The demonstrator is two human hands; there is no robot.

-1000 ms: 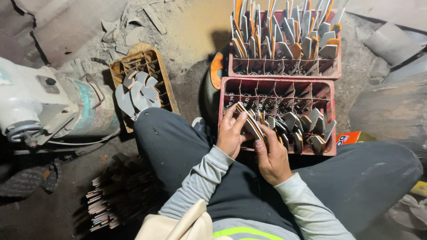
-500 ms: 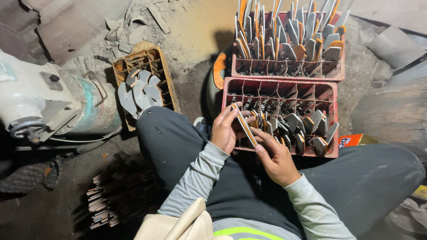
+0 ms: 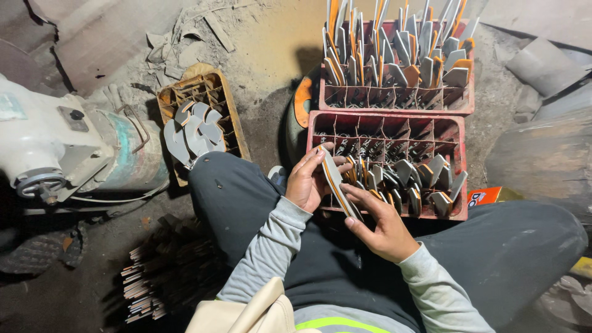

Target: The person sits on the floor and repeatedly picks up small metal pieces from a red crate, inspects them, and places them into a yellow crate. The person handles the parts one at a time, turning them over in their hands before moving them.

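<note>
Head view looked down on a seated person whose left hand [image 3: 306, 182] and right hand [image 3: 382, 225] met over the near edge of a red crate [image 3: 457, 123]. Between them ran a small stack of flat blades [image 3: 336, 183], pale with orange edging, its long axis slanting from upper left, near the left fingertips, down to lower right, into the right hand. The left hand clasped the upper end, thumb along one face and fingers curled behind; the right hand pinched the lower end from beneath, thumb on top. Both hands were closed on the same stack, and it lay just above the crate's near compartments, where more blades [image 3: 425, 182] of the same sort stood on end. The left hand was the nearer to the crate's empty cells. A second red crate [image 3: 394, 98] beyond it held upright blades packed close. To the left sat a wooden crate [image 3: 228, 98] and a pale motor housing [image 3: 49, 142]

Against the picture half a second before, the stack had tilted flatter, and the right hand had slid lower along it, toward the lap
</note>
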